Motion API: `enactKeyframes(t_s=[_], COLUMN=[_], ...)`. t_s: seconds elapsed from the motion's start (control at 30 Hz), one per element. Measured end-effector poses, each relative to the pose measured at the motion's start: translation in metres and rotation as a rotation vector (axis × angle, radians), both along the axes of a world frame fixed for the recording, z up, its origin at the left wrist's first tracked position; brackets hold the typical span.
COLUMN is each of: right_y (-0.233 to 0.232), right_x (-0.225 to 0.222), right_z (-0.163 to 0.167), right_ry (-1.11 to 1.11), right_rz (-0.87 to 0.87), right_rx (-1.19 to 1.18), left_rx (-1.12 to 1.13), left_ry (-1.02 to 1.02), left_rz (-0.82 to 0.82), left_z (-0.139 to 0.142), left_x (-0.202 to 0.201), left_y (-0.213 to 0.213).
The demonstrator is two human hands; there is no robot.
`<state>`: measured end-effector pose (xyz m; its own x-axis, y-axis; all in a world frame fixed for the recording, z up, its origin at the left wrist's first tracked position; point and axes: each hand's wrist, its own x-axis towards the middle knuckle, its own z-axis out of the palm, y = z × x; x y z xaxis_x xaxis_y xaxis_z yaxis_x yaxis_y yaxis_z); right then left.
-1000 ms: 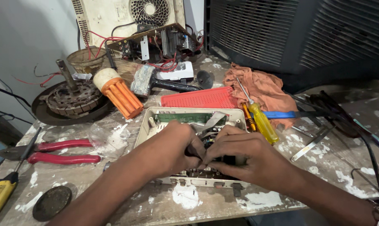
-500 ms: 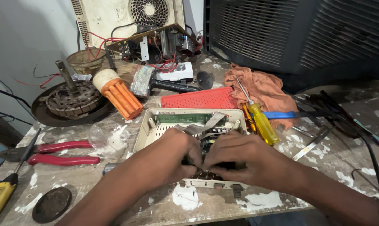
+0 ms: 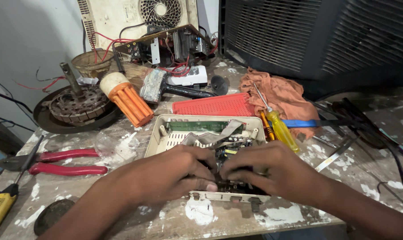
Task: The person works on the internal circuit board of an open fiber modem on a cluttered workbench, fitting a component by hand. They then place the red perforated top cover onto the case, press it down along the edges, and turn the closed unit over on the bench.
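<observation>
Head cam view, looking down at a messy paint-spattered desk. Both hands are buried in an opened beige electronics case sitting near the front edge, middle of the scene. The left hand is curled over the near left part of the circuit board inside, fingers bent down onto the parts; the right hand does the same from the right, fingertips meeting the left ones. Can't tell exactly which part they're pinching, the fingers hide it. A grey ribbon cable loops over a green board strip at the far side of the case.

Just right of the case lies a yellow-handled screwdriver, its shaft resting on an orange rag. Behind the case is a red perforated cover. On the left, red-handled pliers, and further back an orange ribbed handle beside a dark motor rotor plate. A rubber mallet lies far centre.
</observation>
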<state>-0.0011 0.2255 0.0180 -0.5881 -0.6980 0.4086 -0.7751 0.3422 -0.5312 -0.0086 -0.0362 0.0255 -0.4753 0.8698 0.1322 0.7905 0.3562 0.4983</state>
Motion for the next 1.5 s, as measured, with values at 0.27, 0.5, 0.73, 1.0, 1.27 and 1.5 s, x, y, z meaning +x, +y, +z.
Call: enactKeyframes(t_s=[0.27,0.5,0.73,1.0,1.27,1.5], right_y=[-0.024,-0.042,-0.057,-0.065,-0.06,-0.054], right_x=[-0.01,-0.009,-0.014,-0.02,-0.02,-0.015], right_z=[0.029,0.052,0.06,0.061,0.063,0.062], right_ry=[-0.296,-0.284,-0.215,-0.183,-0.176,-0.202], right_rz=[-0.197,-0.231,-0.216,-0.209,-0.132,-0.13], right_rx=[0.175,0.366,0.584,0.717,0.634,0.572], left_rx=[-0.117,0.008,-0.009,-0.038,0.136,0.189], left_ry=[-0.063,0.198,0.135,0.146,0.431,0.275], left_rz=[0.194,0.013,0.045,0.107,0.026,0.054], left_z=[0.005,-0.001,-0.002,-0.006,-0.022,-0.021], left_x=[0.021,0.028,0.028,0.029,0.028,0.028], left_y=[0.001,-0.005,-0.007,-0.006,-0.006,-0.007])
